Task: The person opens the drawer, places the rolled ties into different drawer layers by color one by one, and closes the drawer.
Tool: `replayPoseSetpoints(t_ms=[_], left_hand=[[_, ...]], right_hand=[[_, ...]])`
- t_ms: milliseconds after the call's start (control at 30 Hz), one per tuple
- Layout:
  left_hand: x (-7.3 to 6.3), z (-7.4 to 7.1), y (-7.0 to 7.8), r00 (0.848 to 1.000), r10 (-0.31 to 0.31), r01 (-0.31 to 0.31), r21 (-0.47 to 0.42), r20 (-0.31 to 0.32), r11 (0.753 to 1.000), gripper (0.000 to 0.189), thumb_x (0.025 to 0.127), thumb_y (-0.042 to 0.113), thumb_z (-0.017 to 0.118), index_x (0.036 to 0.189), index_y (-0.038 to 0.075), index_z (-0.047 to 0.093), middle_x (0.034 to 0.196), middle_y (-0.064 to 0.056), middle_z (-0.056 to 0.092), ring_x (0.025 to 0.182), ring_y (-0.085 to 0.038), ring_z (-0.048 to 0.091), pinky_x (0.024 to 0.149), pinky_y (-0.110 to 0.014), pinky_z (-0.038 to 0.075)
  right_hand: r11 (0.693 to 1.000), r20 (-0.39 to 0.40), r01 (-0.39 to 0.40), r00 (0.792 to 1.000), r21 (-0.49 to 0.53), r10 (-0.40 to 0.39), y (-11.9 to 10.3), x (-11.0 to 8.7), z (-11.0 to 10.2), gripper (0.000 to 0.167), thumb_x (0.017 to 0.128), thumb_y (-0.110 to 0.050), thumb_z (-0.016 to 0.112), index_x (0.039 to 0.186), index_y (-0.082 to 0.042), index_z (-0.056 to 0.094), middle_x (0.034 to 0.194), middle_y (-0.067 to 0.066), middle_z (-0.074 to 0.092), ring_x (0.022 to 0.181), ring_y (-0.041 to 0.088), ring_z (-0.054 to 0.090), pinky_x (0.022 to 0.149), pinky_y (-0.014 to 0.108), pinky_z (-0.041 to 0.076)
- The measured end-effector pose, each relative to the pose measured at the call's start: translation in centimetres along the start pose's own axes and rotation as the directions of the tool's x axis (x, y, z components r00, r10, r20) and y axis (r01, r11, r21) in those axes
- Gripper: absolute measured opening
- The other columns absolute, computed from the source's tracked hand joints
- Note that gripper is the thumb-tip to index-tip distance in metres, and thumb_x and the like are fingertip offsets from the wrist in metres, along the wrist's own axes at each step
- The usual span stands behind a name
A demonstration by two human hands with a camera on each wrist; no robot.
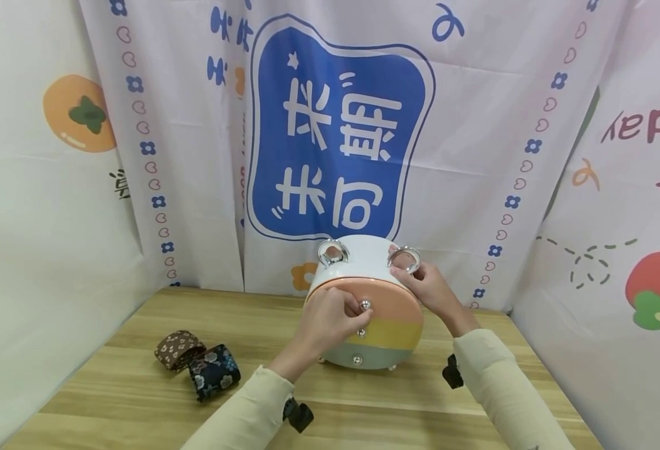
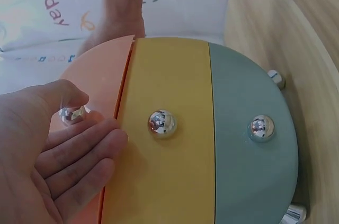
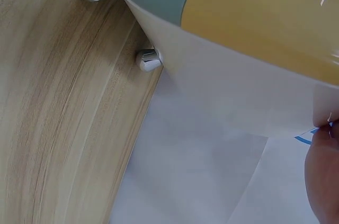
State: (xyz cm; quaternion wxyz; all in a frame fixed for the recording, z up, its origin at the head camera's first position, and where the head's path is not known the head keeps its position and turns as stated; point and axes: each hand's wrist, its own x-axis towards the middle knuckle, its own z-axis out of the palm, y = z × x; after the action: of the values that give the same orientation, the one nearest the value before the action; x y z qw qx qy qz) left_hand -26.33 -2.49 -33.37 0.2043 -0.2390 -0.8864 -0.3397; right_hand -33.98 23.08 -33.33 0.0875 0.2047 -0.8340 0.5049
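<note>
A small white drawer cabinet (image 1: 360, 253) with a rounded front and two silver ring ears stands on the table. Its front has a peach drawer (image 1: 394, 304), a yellow drawer (image 2: 169, 181) and a grey-green drawer (image 2: 254, 176), each with a silver ball knob. My left hand (image 1: 327, 322) pinches the peach drawer's knob (image 2: 72, 115) between thumb and index finger, the other fingers extended. The peach drawer stands slightly proud of the yellow one. My right hand (image 1: 434, 290) grips the cabinet's upper right by the ring ear (image 1: 405, 259); the right wrist view shows little of it.
On the wooden table (image 1: 116, 387), to the left, lie a rolled brown floral necktie (image 1: 178, 350) and a rolled navy floral necktie (image 1: 214, 373), touching. A printed white curtain (image 1: 465, 156) hangs close behind the cabinet, with fabric walls at both sides.
</note>
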Motion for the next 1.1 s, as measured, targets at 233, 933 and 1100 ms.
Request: replayPoseSetpoints(t_ms=[233,933,1100], left_hand=[[0.6,0.0,-0.4,1.000,-0.005,0.005,0.003,-0.008,1.000,0.025,0.086,0.036,0.083,0.069,0.020,0.077,0.063,0.016,0.070,0.063,0.003,0.061,0.076,-0.029,0.054],[-2.3,2.6,-1.9,1.000,-0.030,0.030,0.084,-0.004,0.996,0.025,0.083,0.035,0.085,0.067,0.019,0.073,0.061,0.012,0.068,0.055,0.003,0.055,0.054,-0.019,0.046],[-2.7,3.4,-2.1,0.998,-0.055,0.055,0.077,-0.009,0.996,0.029,0.083,0.035,0.083,0.062,0.021,0.071,0.057,0.013,0.067,0.051,0.004,0.052,0.050,-0.019,0.044]], right_hand=[[1.000,-0.006,0.022,1.000,0.001,-0.022,0.2,0.4,0.2,0.039,0.104,-0.040,0.062,0.125,-0.008,0.073,0.106,0.011,0.077,0.085,0.017,0.069,0.075,0.031,0.059],[1.000,-0.028,0.018,0.999,0.024,-0.017,0.5,0.0,0.3,0.039,0.104,-0.040,0.062,0.122,-0.007,0.073,0.098,0.008,0.075,0.080,0.016,0.068,0.073,0.031,0.058],[0.999,-0.037,0.015,0.999,0.045,-0.013,0.4,-0.1,0.5,0.037,0.104,-0.038,0.063,0.120,-0.007,0.073,0.094,0.006,0.075,0.077,0.015,0.067,0.071,0.031,0.058]])
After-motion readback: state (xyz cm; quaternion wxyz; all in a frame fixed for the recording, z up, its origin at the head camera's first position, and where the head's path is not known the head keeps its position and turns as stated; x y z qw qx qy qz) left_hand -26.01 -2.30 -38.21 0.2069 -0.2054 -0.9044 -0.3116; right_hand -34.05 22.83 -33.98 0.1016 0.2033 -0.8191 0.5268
